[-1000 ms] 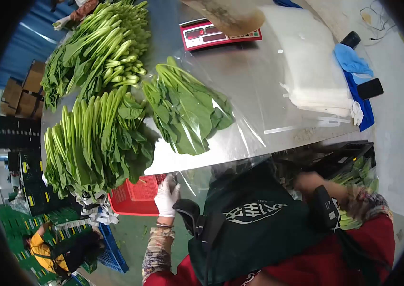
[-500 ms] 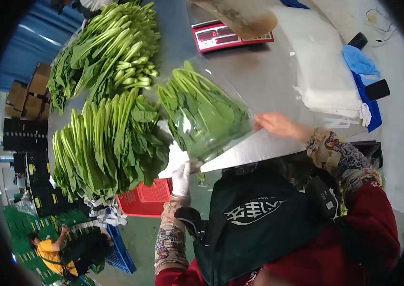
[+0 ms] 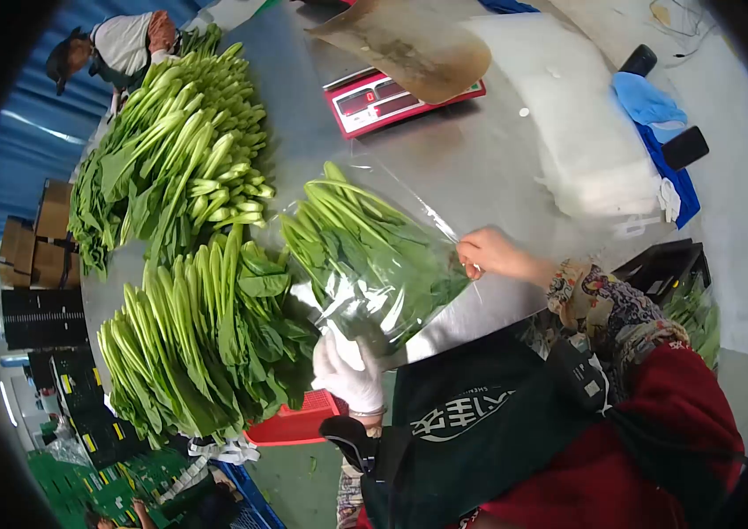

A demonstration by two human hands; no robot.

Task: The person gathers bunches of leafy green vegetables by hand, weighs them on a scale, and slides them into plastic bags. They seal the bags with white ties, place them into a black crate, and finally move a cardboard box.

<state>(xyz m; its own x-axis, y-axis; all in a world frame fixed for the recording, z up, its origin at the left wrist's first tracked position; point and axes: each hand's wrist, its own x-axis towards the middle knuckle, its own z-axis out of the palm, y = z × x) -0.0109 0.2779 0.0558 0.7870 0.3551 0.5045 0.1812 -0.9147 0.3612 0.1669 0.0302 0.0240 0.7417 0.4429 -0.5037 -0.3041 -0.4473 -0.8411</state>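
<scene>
A bunch of leafy greens lies in a clear plastic bag [image 3: 383, 256] on the metal table [image 3: 502, 167]. My right hand [image 3: 487, 253], bare, pinches the bag's edge at its right corner. White-gloved, my left hand [image 3: 349, 366] is at the near left edge of the bag, thumb and fingers apart around the film; whether it grips the film is hard to tell. Left of the bag are two heaps of loose greens, one nearer [image 3: 206, 335] and one farther [image 3: 184, 141]. Stalk ends in the bag point away from me.
Beyond the bag stands a red scale [image 3: 374, 101] with a brown sheet over it. A stack of clear bags [image 3: 568, 132] lies right, beside a phone [image 3: 684, 148] and blue cloth. A red basket [image 3: 295, 423] sits below the table edge. Another person [image 3: 123, 44] stands at the far left.
My right hand has come up from beside the table to the bag's right corner and holds it. My left hand has moved onto the bag's near edge. The view has shifted.
</scene>
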